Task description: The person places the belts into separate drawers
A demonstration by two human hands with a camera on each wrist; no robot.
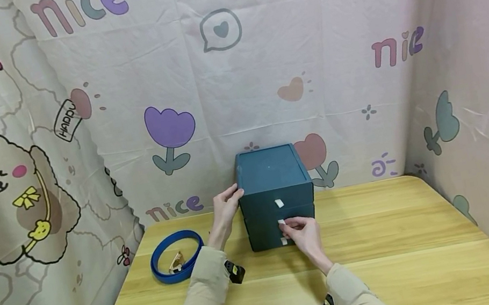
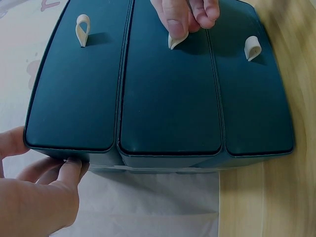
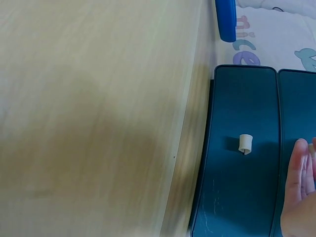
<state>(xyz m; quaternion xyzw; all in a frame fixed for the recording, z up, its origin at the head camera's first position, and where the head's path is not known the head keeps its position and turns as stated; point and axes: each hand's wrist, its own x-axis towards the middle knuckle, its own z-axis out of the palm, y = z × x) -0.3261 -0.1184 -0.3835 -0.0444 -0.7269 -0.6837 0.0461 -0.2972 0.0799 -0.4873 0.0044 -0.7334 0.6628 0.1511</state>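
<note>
Sleeves (image 1: 199, 302) cropped; right fingers (image 1: 297, 222) pinch half-hidden middle tab (image 1: 281, 222), left fingers (image 2: 70, 171) grip cabinet (image 1: 269, 169).

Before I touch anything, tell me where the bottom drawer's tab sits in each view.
Head: bottom tab just right of centre, in the lower half.
Left wrist: bottom tab at upper right, nearest the table.
Right wrist: bottom tab right of centre, slightly below mid-height.
Shared landmark: the right hand at the middle tab.
</note>
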